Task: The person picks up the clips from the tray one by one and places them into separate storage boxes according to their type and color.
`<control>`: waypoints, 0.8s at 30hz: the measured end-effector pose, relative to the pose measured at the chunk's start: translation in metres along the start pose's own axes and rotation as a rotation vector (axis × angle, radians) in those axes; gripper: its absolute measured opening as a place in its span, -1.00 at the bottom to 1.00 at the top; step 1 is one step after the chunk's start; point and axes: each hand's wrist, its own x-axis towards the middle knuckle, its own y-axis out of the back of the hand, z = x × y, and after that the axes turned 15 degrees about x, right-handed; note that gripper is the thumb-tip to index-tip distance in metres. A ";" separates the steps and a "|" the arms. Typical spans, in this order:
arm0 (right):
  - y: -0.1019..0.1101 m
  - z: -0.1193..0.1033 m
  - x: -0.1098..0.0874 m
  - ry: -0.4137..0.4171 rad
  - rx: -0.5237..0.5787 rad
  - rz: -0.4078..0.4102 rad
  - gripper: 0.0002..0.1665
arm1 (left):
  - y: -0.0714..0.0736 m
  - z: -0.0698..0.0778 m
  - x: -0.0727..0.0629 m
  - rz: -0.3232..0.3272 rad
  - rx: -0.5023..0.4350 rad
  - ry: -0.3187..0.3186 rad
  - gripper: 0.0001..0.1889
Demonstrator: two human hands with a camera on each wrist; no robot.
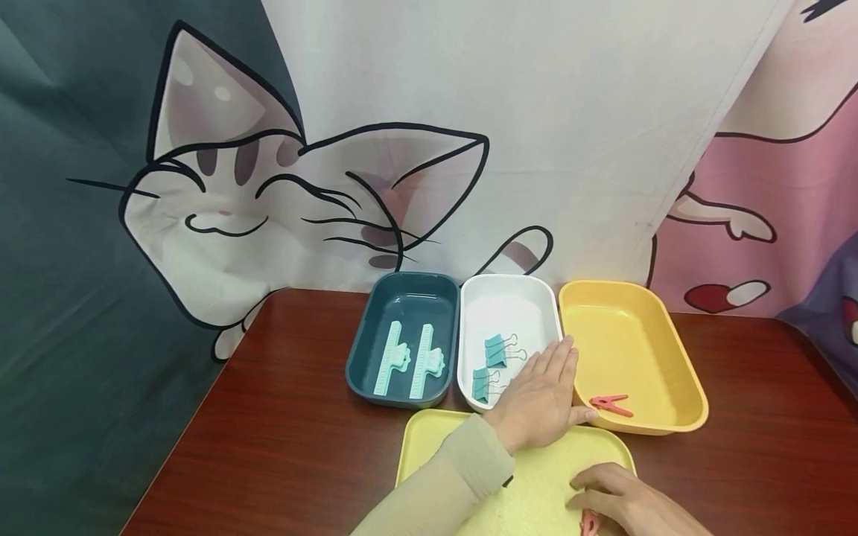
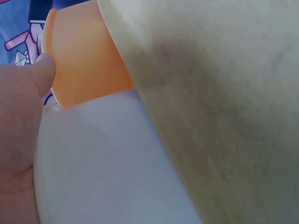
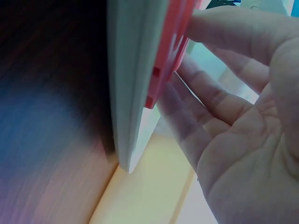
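Note:
In the head view my left hand [image 1: 539, 398], fingers straight, lies across the front right of the white tray [image 1: 512, 298], its thumb at the left rim of the deep yellow tray [image 1: 606, 294]. Two teal binder clips [image 1: 497, 351] sit in the white tray just beyond its fingers, partly covered. My right hand [image 1: 620, 499], low over the pale yellow tray [image 1: 536, 484], pinches a pink clothespin [image 1: 590, 522] between thumb and fingers; the right wrist view shows this clothespin [image 3: 170, 51] close up. Another pink clothespin [image 1: 611, 404] rests in the deep yellow tray.
To the left stands a dark blue tray [image 1: 404, 286] with two mint-green ruler clips [image 1: 427, 361]. The three trays form a row at the back of a brown wooden table [image 1: 281, 417]. Behind them hangs a cloth [image 1: 576, 149] printed with cartoons.

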 end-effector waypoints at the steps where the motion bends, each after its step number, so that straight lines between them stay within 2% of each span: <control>1: -0.001 0.001 0.000 0.006 0.000 -0.001 -0.68 | 0.000 0.000 0.000 -0.001 0.000 0.000 -0.10; 6: -0.002 0.005 -0.001 0.053 0.014 -0.005 -0.67 | 0.001 0.000 0.000 -0.002 -0.002 -0.001 -0.10; 15: -0.002 0.005 -0.001 0.054 0.051 0.004 -0.62 | 0.000 0.000 0.001 0.007 -0.002 -0.003 -0.10; 21: -0.001 0.002 0.000 0.000 0.072 0.006 -0.60 | -0.001 0.000 0.001 0.007 -0.004 -0.004 -0.10; 24: 0.001 0.001 0.001 -0.002 0.070 0.018 -0.72 | -0.001 0.000 0.000 0.006 0.002 -0.004 -0.10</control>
